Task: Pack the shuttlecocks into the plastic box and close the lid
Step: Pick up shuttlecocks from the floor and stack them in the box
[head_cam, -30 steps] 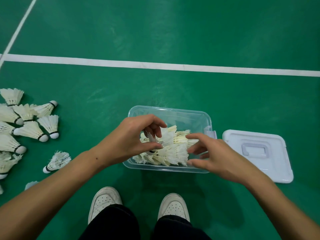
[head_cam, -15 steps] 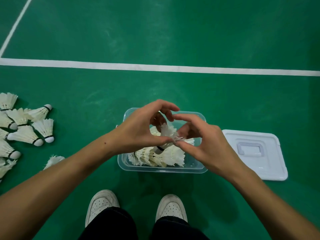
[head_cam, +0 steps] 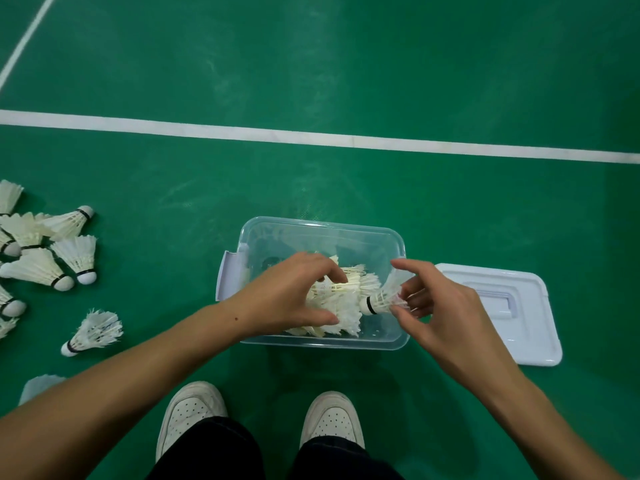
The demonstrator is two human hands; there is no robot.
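A clear plastic box (head_cam: 325, 226) sits open on the green floor in front of my feet, with several white shuttlecocks (head_cam: 341, 304) lying inside. My left hand (head_cam: 287, 296) reaches into the box and rests on that pile, fingers curled over it. My right hand (head_cam: 436, 306) pinches the feathers of one shuttlecock (head_cam: 381, 299) over the box's right side, cork pointing left. The white lid (head_cam: 498, 306) lies flat on the floor to the right of the box. More loose shuttlecocks (head_cam: 45, 247) lie on the floor at the far left, one (head_cam: 91, 332) closer by.
A white court line (head_cam: 311, 136) crosses the floor beyond the box. My two white shoes (head_cam: 194, 414) stand just in front of the box. A pale object (head_cam: 38, 386) peeks out beside my left forearm.
My hands were together above the box on one shuttlecock. They have separated: the right hand has carried it to the right, and the left hand has dropped onto the pile.
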